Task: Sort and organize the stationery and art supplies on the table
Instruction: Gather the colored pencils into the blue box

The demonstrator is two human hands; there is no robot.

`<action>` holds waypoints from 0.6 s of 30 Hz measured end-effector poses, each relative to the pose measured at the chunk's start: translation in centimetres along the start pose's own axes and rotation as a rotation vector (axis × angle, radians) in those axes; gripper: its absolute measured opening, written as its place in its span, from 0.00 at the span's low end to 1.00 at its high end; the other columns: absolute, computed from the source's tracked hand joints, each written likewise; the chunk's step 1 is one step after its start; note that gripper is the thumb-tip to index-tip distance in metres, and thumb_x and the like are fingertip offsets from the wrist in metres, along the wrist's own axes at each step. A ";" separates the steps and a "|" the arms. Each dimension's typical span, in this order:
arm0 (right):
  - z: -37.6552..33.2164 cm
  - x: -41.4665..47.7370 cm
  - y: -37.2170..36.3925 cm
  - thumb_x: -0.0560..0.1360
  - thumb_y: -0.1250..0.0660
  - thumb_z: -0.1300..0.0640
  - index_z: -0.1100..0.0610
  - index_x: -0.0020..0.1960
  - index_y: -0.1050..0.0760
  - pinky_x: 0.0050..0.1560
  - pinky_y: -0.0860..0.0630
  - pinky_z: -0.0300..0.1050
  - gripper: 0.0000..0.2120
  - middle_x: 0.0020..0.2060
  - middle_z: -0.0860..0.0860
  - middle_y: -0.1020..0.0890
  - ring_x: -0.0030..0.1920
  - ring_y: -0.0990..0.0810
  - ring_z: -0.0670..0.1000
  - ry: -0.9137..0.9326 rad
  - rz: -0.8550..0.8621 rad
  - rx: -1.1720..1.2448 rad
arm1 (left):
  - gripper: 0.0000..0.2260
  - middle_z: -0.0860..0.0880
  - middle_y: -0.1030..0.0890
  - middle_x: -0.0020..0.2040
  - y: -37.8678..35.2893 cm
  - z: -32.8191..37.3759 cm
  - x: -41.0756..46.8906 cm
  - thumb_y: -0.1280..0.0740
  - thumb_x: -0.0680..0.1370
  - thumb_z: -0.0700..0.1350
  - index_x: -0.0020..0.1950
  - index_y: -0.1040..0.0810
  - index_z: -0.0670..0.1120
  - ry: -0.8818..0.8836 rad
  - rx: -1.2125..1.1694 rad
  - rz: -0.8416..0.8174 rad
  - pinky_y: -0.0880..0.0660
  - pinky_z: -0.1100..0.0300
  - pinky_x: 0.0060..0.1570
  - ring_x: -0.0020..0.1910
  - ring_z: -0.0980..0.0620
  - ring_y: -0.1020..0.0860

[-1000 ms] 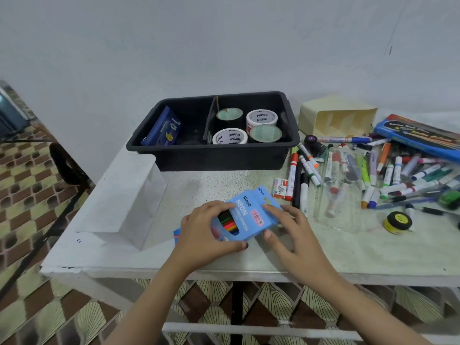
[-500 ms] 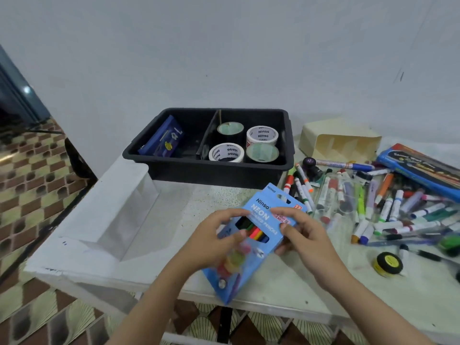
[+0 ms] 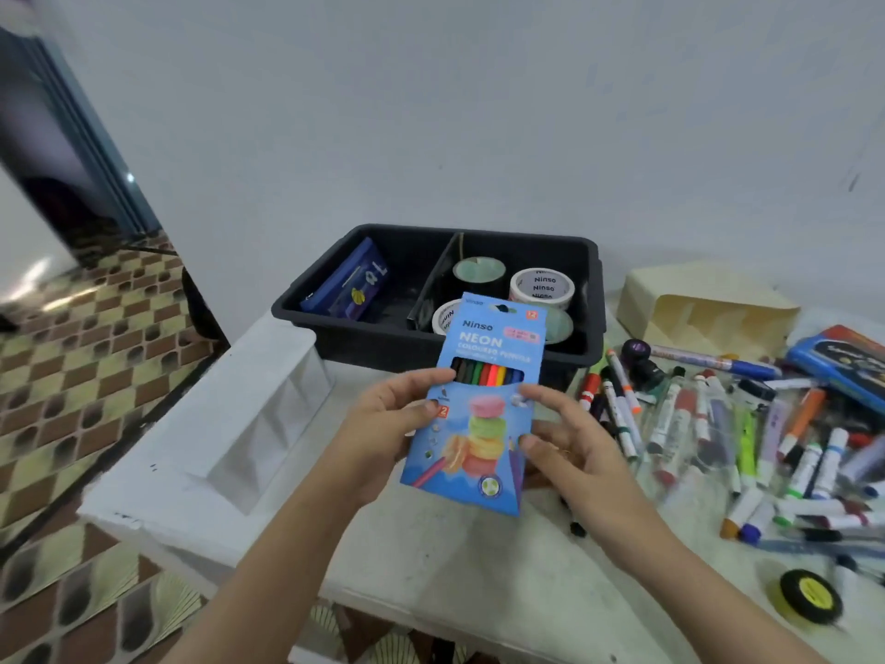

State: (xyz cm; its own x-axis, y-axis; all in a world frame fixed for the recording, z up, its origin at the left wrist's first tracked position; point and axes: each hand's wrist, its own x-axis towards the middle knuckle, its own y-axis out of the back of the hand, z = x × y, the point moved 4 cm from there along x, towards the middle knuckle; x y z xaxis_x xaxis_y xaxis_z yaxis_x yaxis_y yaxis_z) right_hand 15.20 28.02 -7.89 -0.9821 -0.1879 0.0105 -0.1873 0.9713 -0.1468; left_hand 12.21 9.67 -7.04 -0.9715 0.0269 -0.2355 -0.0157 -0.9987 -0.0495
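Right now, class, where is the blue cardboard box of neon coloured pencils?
Head view, centre: the pencil box is held upright between left hand and right hand, above the table, before the black plastic tray.

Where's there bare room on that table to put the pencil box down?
Bare tabletop lies under the held pencil box, between the white block and the marker pile, before the black tray. The tray's left compartment has room beside the blue case. Markers crowd the right.
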 end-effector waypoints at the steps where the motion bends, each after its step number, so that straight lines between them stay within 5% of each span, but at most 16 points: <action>1: 0.1 0.5 -0.7 0.76 0.37 0.67 0.52 0.61 0.29 0.35 0.21 0.41 0.16 0.48 0.55 0.17 0.45 0.15 0.52 0.001 -0.010 -0.002 | 0.12 0.53 0.16 0.44 0.4 0.5 0.4 0.38 0.79 0.35 0.50 0.20 0.50 -0.018 -0.007 0.037 0.19 0.56 0.39 0.41 0.53 0.17; 11: -2.4 9.6 -6.4 0.77 0.38 0.68 0.54 0.61 0.27 0.39 0.21 0.37 0.15 0.45 0.49 0.15 0.45 0.16 0.47 0.077 0.114 0.083 | 0.11 0.50 0.18 0.49 7.5 6.5 6.8 0.40 0.80 0.35 0.52 0.22 0.48 -0.237 0.106 -0.007 0.20 0.62 0.38 0.45 0.53 0.18; 16: -3.1 16.0 -8.8 0.78 0.39 0.66 0.54 0.64 0.30 0.41 0.20 0.38 0.16 0.50 0.55 0.18 0.46 0.16 0.48 0.040 0.243 -0.004 | 0.14 0.50 0.22 0.59 14.1 9.0 11.9 0.41 0.80 0.34 0.60 0.23 0.47 -0.405 0.450 0.146 0.24 0.71 0.43 0.59 0.54 0.25; 18: -3.0 18.5 -9.7 0.79 0.40 0.67 0.53 0.65 0.30 0.38 0.21 0.36 0.17 0.53 0.55 0.19 0.47 0.17 0.49 0.010 0.301 -0.014 | 0.16 0.51 0.24 0.62 16.8 9.1 14.4 0.41 0.79 0.35 0.64 0.25 0.46 -0.412 0.602 0.190 0.26 0.67 0.53 0.63 0.53 0.28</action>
State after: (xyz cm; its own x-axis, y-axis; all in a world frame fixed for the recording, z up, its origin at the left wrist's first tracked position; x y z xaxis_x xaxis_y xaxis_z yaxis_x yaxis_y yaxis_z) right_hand -1.17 15.54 -3.28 -0.9937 0.1099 -0.0215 0.1118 0.9851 -0.1307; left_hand -4.24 -7.15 -2.39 -0.9784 -0.0494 0.2009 0.1497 -0.8395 0.5223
